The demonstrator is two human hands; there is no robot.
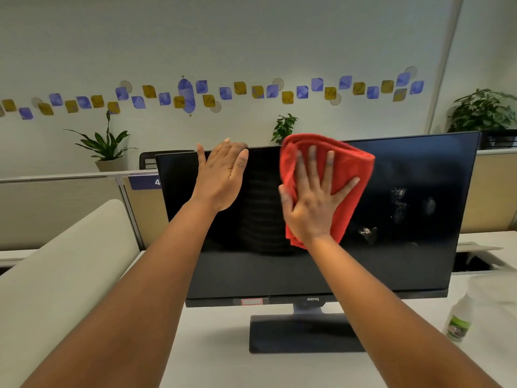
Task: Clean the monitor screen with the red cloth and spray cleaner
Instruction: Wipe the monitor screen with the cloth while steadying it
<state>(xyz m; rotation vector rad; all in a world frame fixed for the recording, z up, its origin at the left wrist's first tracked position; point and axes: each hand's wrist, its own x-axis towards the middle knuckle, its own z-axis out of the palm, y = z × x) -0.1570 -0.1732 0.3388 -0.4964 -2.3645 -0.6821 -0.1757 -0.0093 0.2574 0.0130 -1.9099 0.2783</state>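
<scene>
A black monitor (pixel 405 256) stands on a white desk, its dark screen facing me. My left hand (pixel 221 177) grips the monitor's top edge left of centre, fingers curled over the rim. My right hand (pixel 313 200) lies flat with fingers spread, pressing a folded red cloth (pixel 352 163) against the upper middle of the screen. Wet spray patches glisten on the screen to the right of the cloth. A translucent spray cleaner bottle (pixel 458 317) with a green label stands on the desk at the lower right.
The white desk (pixel 218 345) carries the monitor's black base (pixel 302 334). A beige padded divider (pixel 56 270) runs along the left. An open cable hatch (pixel 472 260) lies behind the monitor on the right. Potted plants sit on partitions at the back.
</scene>
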